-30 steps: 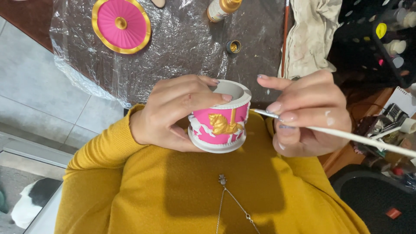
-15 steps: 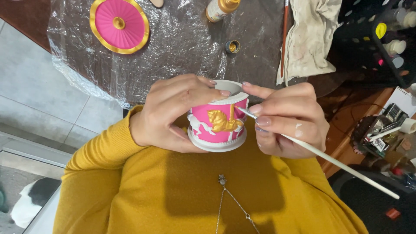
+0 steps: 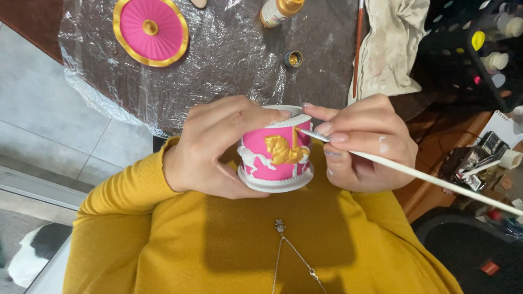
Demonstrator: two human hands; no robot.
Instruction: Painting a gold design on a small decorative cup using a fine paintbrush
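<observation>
My left hand (image 3: pixel 215 147) wraps around a small round pink-and-white carousel figure (image 3: pixel 275 149) with a gold horse on its side, holding it close to my chest. My right hand (image 3: pixel 362 144) grips a thin white-handled paintbrush (image 3: pixel 430 177). The brush tip rests on the gold pole just above the horse. The handle runs out to the lower right.
On the plastic-wrapped dark table (image 3: pixel 229 60) lie a pink round roof piece with a gold rim (image 3: pixel 151 31), a gold paint bottle (image 3: pixel 278 11), its small open cap (image 3: pixel 293 58), a second brush (image 3: pixel 357 49) and a stained cloth (image 3: pixel 392 49). A rack of paint bottles (image 3: pixel 479 43) stands at right.
My right hand moved left toward the carousel, bringing the brush tip from beside the figure onto the gold pole. The left hand kept holding the figure in about the same place.
</observation>
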